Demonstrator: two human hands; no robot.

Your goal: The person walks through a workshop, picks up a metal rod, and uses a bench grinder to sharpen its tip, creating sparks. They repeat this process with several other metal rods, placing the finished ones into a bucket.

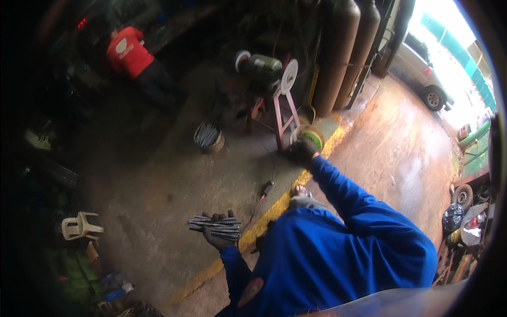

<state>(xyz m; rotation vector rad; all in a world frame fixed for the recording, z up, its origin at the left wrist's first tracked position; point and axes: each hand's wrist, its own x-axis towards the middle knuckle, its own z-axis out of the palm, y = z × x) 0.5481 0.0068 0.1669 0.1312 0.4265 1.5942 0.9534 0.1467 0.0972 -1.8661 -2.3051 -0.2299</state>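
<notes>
On my dark-gloved left hand (218, 242) lies a bundle of short ribbed metal rods (215, 227). The palm is under them, and the fingertips curl up along their far side. My right hand (303, 151), also in a dark glove, reaches out ahead to a round yellow-green bucket (312, 136) beside the grinder stand. Its fingers look closed at the bucket's near side, though the dark glove hides their detail. Further left on the floor stands another bucket (213, 143), filled with similar rods.
A bench grinder (266, 67) with white wheels sits on a red stand (280, 119). Tall gas cylinders (336, 55) stand behind it. A yellow line (264, 226) crosses the floor near a cable tool (268, 188). A person in red (130, 53) works far left, beyond a plastic chair (82, 226).
</notes>
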